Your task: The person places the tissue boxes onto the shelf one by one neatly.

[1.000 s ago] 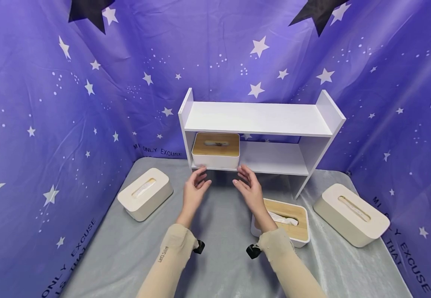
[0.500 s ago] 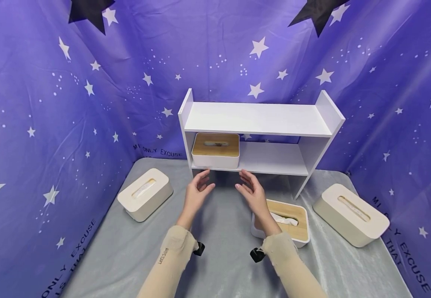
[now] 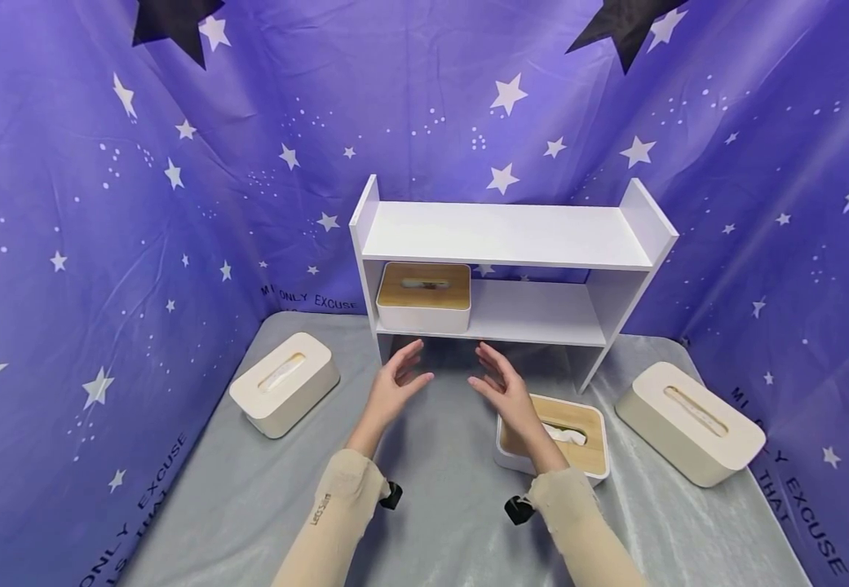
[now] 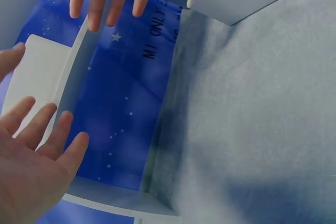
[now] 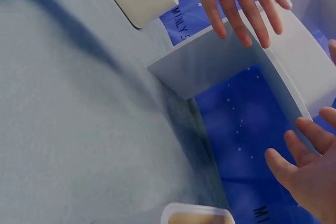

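My left hand point(image 3: 391, 390) hovers in front of the white shelf's point(image 3: 505, 232) lower board, fingers apart and relaxed, holding nothing. Facing it, my right hand point(image 3: 506, 393) is likewise free, with a gap between the two palms. Just beyond the left hand, a white tissue box with a wooden lid point(image 3: 424, 316) sits at the left end of the middle board, touched by neither hand. Another wooden-lidded tissue box point(image 3: 591, 424) lies on the table, partly hidden under the right forearm. In the left wrist view the left hand point(image 4: 39, 166) shows spread fingers; the right hand point(image 5: 310, 169) does too.
A cream tissue box point(image 3: 285, 385) stands on the grey cloth point(image 3: 439, 522) at left, and a second cream tissue box point(image 3: 688, 424) at right. Purple star-printed curtains point(image 3: 248, 163) enclose the back and sides. The shelf's side panels point(image 3: 647, 236) rise above its top board.
Both hands have drawn slightly back from the box on the shelf towards me, the right one also shifting right. The boxes and shelf stay in place.
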A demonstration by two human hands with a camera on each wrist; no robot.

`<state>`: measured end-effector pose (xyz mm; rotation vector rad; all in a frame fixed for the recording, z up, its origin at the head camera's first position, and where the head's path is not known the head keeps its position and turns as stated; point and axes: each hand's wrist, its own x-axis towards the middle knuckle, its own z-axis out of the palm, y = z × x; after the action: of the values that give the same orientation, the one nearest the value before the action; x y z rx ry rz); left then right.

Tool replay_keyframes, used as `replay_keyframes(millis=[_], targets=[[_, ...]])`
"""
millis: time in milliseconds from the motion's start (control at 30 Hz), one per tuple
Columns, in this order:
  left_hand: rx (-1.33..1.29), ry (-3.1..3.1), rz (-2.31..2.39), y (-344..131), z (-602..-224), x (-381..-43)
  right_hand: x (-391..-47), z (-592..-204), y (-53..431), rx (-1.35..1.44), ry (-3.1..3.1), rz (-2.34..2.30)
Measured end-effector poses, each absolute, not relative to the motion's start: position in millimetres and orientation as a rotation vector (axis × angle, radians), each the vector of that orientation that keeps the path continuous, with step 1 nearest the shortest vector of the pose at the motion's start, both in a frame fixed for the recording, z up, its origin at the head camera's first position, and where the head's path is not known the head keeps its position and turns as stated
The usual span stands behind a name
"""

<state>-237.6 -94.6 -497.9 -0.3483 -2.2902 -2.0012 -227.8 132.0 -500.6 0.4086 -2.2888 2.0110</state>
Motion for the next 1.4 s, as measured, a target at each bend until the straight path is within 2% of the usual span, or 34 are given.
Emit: replay_keyframes(millis=[300, 1400], targets=[[-0.443, -2.345, -2.065, -92.5, -504.8, -234.0, -221.5, -507.8, 147.8, 0.479, -2.360, 1.959], [-0.644, -2.535, -2.032, -51.3, -538.5, -216.3, -192.9, -523.0, 203.7, 0.437, -2.264, 2.015]])
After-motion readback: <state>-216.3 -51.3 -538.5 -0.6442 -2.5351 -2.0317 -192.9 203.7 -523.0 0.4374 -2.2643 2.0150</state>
